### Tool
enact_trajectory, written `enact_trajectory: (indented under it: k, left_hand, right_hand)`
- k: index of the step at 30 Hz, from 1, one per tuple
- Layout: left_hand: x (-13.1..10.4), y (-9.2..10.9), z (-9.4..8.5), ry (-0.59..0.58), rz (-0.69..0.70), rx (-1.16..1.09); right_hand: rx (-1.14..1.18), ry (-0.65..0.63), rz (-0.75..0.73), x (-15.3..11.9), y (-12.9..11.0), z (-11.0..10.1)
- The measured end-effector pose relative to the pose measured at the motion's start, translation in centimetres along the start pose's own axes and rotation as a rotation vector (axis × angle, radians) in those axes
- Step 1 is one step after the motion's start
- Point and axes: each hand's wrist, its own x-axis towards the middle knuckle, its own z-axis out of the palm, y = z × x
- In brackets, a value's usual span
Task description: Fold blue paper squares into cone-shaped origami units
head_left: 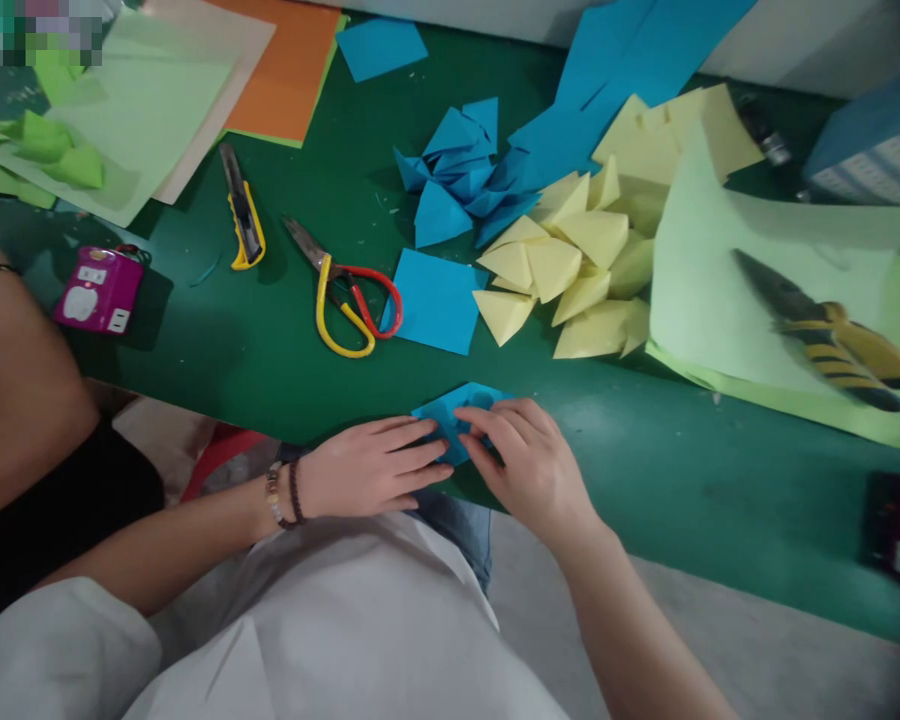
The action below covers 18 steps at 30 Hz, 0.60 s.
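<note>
Head view, centre: left hand (367,470) flat, right hand (544,475) curled, pinch unclear, on part-folded blue paper (469,396); blue pieces (450,175) folded, blue square (439,305) unfolded.

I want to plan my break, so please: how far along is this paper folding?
Folded blue pieces and folded yellow pieces look done, heaped up. The left hand and right hand work on an apparently part-folded blue paper. A flat blue square seems left; the total is unclear.

Green table (285,370); papers (765,270), scissors (347,290), cutter (241,212), pliers (832,335) atop.
</note>
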Motion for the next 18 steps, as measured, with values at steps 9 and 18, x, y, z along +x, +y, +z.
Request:
enact_trajectory:
  k: [9, 18]
  left_hand:
    - [0.3, 0.2, -0.4, -0.031, -0.015, -0.024]
    - [0.4, 0.1, -0.5, -0.041, -0.032, -0.039]
  right_hand:
    - [-0.028, 0.006, 0.009, -0.4, -0.3, 0.3]
    - [0.107, 0.202, 0.235, -2.0, -1.8, -0.7]
